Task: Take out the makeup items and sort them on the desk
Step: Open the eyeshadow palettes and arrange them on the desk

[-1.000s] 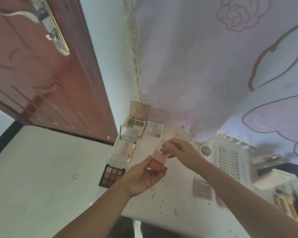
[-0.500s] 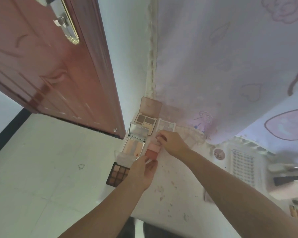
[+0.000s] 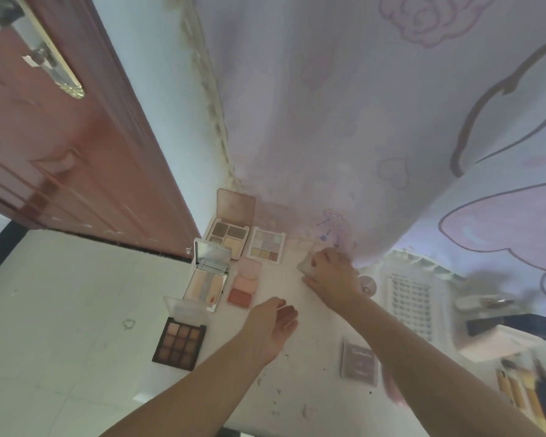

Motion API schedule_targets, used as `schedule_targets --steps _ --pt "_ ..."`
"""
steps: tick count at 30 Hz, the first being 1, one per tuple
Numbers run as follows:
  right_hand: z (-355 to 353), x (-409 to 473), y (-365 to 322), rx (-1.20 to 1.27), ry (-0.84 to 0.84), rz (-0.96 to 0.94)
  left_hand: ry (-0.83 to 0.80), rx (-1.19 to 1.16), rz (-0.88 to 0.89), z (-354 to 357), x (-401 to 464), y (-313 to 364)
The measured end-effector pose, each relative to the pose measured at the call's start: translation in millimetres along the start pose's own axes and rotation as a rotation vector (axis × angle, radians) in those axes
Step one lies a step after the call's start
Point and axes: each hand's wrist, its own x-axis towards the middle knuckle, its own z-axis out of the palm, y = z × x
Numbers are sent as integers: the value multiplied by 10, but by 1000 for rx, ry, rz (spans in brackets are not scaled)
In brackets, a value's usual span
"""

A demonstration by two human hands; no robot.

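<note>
The left hand [image 3: 273, 323] hovers relaxed and empty above the stained white desk [image 3: 284, 383], near the pink blush compact [image 3: 244, 287] lying open there. Farther back, the right hand [image 3: 330, 272] grips a small clear case [image 3: 306, 267] beside a row of open palettes [image 3: 267, 247]. Beyond hang a printed curtain [image 3: 360, 121] and a red-brown door [image 3: 60, 152].

Faint lettering on the mauve case [image 3: 359, 363] is too blurred to read.

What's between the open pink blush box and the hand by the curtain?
Only bare white desk separates the pink blush box from the right hand, per the head view.
</note>
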Motion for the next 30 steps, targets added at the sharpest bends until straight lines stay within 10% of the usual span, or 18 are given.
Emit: schedule_targets --steps 4,13,30 --pt "32 -97 -36 -41 91 -85 -14 45 26 236 114 15" --pt "-302 -527 54 719 55 -151 -312 -42 -19 234 -5 91" --pt "-632 -612 103 568 -91 -172 -457 89 -44 235 -86 224"
